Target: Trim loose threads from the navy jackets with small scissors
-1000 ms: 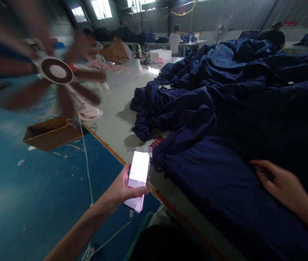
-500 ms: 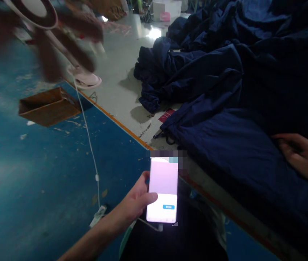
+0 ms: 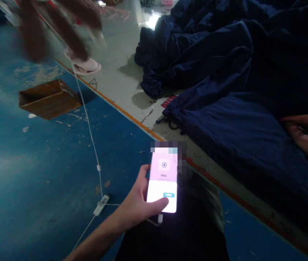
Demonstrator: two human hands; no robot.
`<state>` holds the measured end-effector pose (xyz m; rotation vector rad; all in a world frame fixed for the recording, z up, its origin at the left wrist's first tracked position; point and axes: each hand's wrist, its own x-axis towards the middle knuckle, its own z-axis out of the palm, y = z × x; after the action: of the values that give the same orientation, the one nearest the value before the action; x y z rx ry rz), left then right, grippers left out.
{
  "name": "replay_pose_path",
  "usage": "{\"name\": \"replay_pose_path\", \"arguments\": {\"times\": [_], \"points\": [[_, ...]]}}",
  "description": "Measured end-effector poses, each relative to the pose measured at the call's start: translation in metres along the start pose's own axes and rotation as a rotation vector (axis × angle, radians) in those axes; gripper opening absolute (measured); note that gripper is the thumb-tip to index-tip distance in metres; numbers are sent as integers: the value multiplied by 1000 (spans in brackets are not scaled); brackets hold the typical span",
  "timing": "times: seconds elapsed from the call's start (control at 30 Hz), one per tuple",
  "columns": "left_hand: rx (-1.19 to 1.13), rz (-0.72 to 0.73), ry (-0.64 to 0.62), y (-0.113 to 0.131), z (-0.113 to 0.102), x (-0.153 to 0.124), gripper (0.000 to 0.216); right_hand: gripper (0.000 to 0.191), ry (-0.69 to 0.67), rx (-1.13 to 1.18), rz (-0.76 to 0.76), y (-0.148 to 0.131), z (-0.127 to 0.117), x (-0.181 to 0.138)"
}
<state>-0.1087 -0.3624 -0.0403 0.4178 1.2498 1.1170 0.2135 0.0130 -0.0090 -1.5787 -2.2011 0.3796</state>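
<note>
Holding smartphone (image 3: pixel 162 181) | long axis upright | top pointing away

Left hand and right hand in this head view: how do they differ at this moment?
The left hand grips a lit phone, thumb reaching across its screen; the right hand rests on navy cloth, holding nothing visible. The left hand sits low in the middle of the view; the right hand is cut off by the right edge. Both hands are bare.
</note>
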Motion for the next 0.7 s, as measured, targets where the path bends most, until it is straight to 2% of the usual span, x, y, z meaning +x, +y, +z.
{"name": "replay_pose_path", "arguments": {"times": [0.3, 0.47, 0.7], "points": [[39, 45, 73, -11, 4, -4, 83, 30, -9, -20, -29, 7, 1, 2], [-70, 106, -23, -19, 4, -8, 87, 39, 19, -38, -42, 6, 3, 3], [-28, 78, -89, -14, 7, -5, 85, 50, 32, -31, -87, 3, 4, -1]]}}
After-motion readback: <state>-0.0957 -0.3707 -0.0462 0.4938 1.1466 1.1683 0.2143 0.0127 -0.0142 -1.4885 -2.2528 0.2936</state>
